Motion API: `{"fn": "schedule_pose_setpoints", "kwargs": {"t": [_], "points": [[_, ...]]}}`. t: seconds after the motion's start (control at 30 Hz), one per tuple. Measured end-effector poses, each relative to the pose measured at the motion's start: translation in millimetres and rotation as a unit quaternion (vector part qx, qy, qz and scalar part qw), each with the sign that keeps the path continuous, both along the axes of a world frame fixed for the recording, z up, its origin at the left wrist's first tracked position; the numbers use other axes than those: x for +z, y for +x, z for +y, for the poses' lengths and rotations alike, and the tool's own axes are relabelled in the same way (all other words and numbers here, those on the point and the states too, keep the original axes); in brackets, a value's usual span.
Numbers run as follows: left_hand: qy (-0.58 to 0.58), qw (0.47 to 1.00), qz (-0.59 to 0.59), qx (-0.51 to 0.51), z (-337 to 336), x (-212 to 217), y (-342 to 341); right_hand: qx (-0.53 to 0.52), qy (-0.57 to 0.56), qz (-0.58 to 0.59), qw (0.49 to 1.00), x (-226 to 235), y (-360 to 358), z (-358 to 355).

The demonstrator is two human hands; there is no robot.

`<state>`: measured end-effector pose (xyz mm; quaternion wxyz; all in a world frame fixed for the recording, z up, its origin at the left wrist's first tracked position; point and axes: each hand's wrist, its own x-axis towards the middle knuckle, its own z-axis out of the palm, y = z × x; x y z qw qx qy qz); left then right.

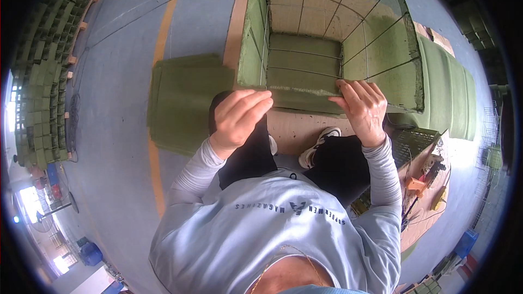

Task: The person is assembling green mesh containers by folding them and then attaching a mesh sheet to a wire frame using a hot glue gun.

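Blue-gray flr [122, 76] w/ yel. line [165, 24] carries flat grn sheets [188, 103] at L, cardboard [294, 135] nr ctr.

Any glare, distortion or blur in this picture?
Head view: fisheye bends the yellow floor line, rim falls to black; glare whites out a floor patch at right and a bright opening at lower left; left hand and right hand look fairly sharp.

The box [310, 43] stood on cardboard [289, 130] before the person [283, 223], with flat sheets [188, 103] to its left and another pile [449, 92] to its right. Tools [439, 199] lay on a board [417, 233] beyond the person's right arm [381, 170]
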<state>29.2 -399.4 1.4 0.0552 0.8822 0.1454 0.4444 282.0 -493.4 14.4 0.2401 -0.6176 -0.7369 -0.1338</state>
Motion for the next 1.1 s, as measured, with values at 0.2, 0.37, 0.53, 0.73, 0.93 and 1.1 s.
{"fn": "schedule_pose_setpoints", "kwargs": {"t": [0.2,0.37,0.53,0.73,0.93,1.1], "points": [[-0.2,0.978,-0.058,-0.025,13.1,24.5,-1.4,-0.002,-0.011,-0.002,1.0,-1.6,0.8,-0.3],[-0.248,0.968,0.02,-0.04,41.9,45.0,7.5,0.009,-0.033,0.013,0.999,-1.7,2.6,0.0],[-0.265,0.92,0.211,-0.198,78.2,62.5,17.5,0.017,-0.064,0.011,0.998,-2.5,6.5,-0.3],[-0.223,0.918,0.262,-0.198,68.9,52.5,14.7,0.027,-0.082,-0.019,0.996,-3.2,10.6,2.8],[-0.243,0.912,0.282,-0.175,76.9,50.9,18.2,0.032,-0.128,0.001,0.991,-3.4,11.0,4.8],[-0.259,0.869,0.387,-0.166,87.0,58.3,28.0,0.043,-0.103,-0.021,0.993,-4.3,13.3,6.5]]}}
